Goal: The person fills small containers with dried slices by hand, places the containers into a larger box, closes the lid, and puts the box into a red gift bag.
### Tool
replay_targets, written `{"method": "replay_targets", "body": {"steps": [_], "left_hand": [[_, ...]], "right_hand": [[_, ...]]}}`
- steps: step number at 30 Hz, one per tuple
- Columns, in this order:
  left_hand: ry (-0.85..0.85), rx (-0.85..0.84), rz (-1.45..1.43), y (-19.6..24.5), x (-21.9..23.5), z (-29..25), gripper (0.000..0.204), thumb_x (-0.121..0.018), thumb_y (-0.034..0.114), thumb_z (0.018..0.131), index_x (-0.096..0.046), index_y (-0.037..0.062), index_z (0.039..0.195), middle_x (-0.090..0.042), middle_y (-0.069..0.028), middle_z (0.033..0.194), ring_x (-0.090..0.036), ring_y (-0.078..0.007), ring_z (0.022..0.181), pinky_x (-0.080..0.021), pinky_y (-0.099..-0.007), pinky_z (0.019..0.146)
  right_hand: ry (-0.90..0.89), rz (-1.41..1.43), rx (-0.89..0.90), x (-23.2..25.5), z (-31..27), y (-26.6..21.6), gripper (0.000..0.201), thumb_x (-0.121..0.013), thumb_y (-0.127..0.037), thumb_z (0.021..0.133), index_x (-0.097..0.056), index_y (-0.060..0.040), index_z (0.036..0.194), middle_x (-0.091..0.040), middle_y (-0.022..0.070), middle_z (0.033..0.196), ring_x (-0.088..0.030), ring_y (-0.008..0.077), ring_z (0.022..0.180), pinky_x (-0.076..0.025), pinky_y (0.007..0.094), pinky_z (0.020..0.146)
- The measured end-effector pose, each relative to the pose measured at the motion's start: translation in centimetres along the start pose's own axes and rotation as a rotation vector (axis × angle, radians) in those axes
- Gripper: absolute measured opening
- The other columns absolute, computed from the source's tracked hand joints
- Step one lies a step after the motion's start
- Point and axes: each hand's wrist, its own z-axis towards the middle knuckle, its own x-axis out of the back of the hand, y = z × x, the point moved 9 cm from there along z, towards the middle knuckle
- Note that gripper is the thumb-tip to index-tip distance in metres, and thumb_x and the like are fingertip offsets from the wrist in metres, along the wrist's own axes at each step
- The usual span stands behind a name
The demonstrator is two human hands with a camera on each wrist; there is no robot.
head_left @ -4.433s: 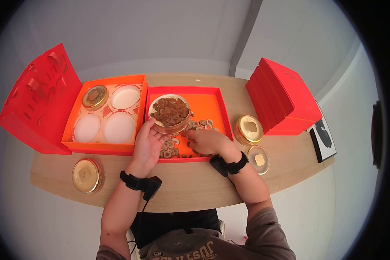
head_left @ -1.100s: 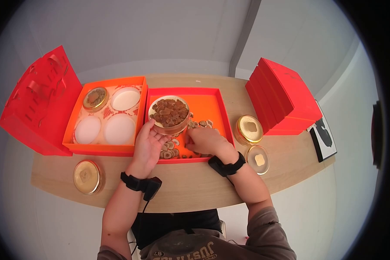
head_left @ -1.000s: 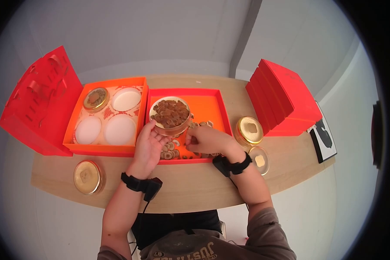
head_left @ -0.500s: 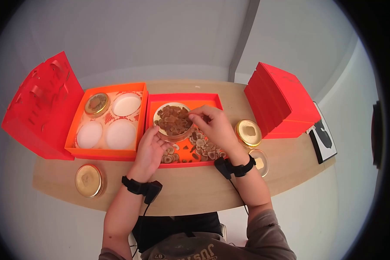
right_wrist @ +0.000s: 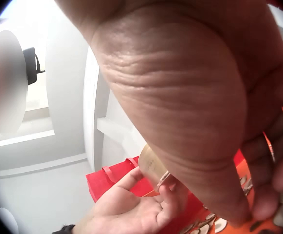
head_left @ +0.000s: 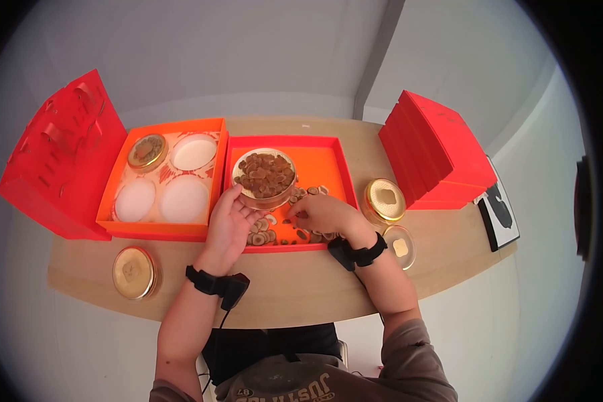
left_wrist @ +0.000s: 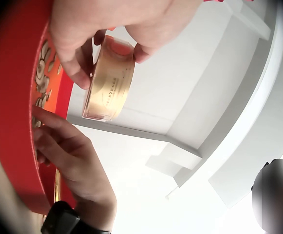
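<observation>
Jar (left_wrist: 113,80) was in the left hand (head_left: 230,224), thumb and fingers gripping its sides above the left part of the red box (head_left: 326,153), brown pieces (head_left: 266,173) heaped inside. Half a second earlier the right hand (head_left: 325,214) was at its rim; it had since dropped to the slices (head_left: 262,236), fingers curled, pinching or not I couldn't tell. Work had apparently shifted back to the box. Just left stood an orange box (head_left: 157,230).

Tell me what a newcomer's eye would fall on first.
Likely the open jar heaped with brown dried chunks, which the left hand holds over the red, orange-floored tray. Dried slices in that tray, beside the right hand, probably come second. Then the red gift bag at far left and stacked red boxes at right.
</observation>
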Motion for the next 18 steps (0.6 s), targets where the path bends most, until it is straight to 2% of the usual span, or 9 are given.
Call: {"method": "replay_targets", "body": {"steps": [3, 9, 11, 15, 17, 18], "left_hand": [[0.009, -0.004, -0.013, 0.1, 0.2, 0.1, 0.030, -0.056, 0.033, 0.103, -0.058, 0.0080, 0.119, -0.066, -0.0096, 0.111, -0.062, -0.0214, 0.108, -0.050, -0.0410, 0.095], [0.012, 0.005, -0.013, 0.2, -0.4, -0.2, 0.028, -0.057, 0.033, 0.103, -0.058, 0.0089, 0.118, -0.067, -0.0085, 0.111, -0.062, -0.0211, 0.107, -0.050, -0.0404, 0.095], [0.017, -0.003, -0.013, 0.3, -0.4, -0.2, 0.028, -0.057, 0.033, 0.103, -0.058, 0.0090, 0.117, -0.067, -0.0082, 0.111, -0.062, -0.0209, 0.107, -0.050, -0.0401, 0.095], [0.014, 0.002, -0.017, 0.2, -0.3, -0.1, 0.028, -0.056, 0.032, 0.103, -0.057, 0.0090, 0.118, -0.067, -0.0081, 0.111, -0.062, -0.0210, 0.107, -0.050, -0.0398, 0.095], [0.017, 0.005, -0.018, 0.2, -0.3, -0.2, 0.028, -0.056, 0.032, 0.103, -0.057, 0.0090, 0.118, -0.067, -0.0081, 0.111, -0.062, -0.0210, 0.107, -0.050, -0.0398, 0.095], [0.010, 0.004, -0.015, 0.2, -0.3, -0.1, 0.027, -0.056, 0.032, 0.103, -0.057, 0.0091, 0.118, -0.067, -0.0080, 0.110, -0.062, -0.0210, 0.107, -0.050, -0.0398, 0.095]], "right_hand": [[-0.059, -0.030, -0.078, -0.6, -0.2, 0.0, 0.029, -0.065, -0.024, 0.091, -0.075, -0.0195, 0.118, -0.076, 0.0051, 0.098, -0.072, 0.0208, 0.085, -0.056, 0.0380, 0.075], [0.047, -0.066, 0.046, -0.6, 0.9, 0.1, 0.022, -0.066, -0.024, 0.091, -0.075, -0.0179, 0.111, -0.076, 0.0026, 0.097, -0.073, 0.0212, 0.087, -0.056, 0.0371, 0.077], [0.154, -0.135, 0.086, 0.0, 1.1, -0.2, 0.019, -0.067, -0.026, 0.090, -0.074, -0.0177, 0.106, -0.076, 0.0012, 0.097, -0.072, 0.0208, 0.093, -0.055, 0.0372, 0.080], [0.180, -0.186, 0.037, -0.4, 1.0, -0.3, 0.016, -0.071, -0.022, 0.089, -0.073, -0.0142, 0.102, -0.075, 0.0040, 0.091, -0.071, 0.0227, 0.089, -0.054, 0.0373, 0.078], [0.109, -0.169, -0.054, -1.3, 1.3, 0.7, 0.017, -0.066, -0.024, 0.090, -0.074, -0.0222, 0.105, -0.075, -0.0004, 0.095, -0.070, 0.0183, 0.101, -0.047, 0.0482, 0.089], [0.108, -0.169, -0.054, -1.3, 1.3, 0.6, 0.017, -0.066, -0.024, 0.090, -0.074, -0.0222, 0.105, -0.075, -0.0004, 0.095, -0.070, 0.0183, 0.101, -0.047, 0.0482, 0.089]]}}
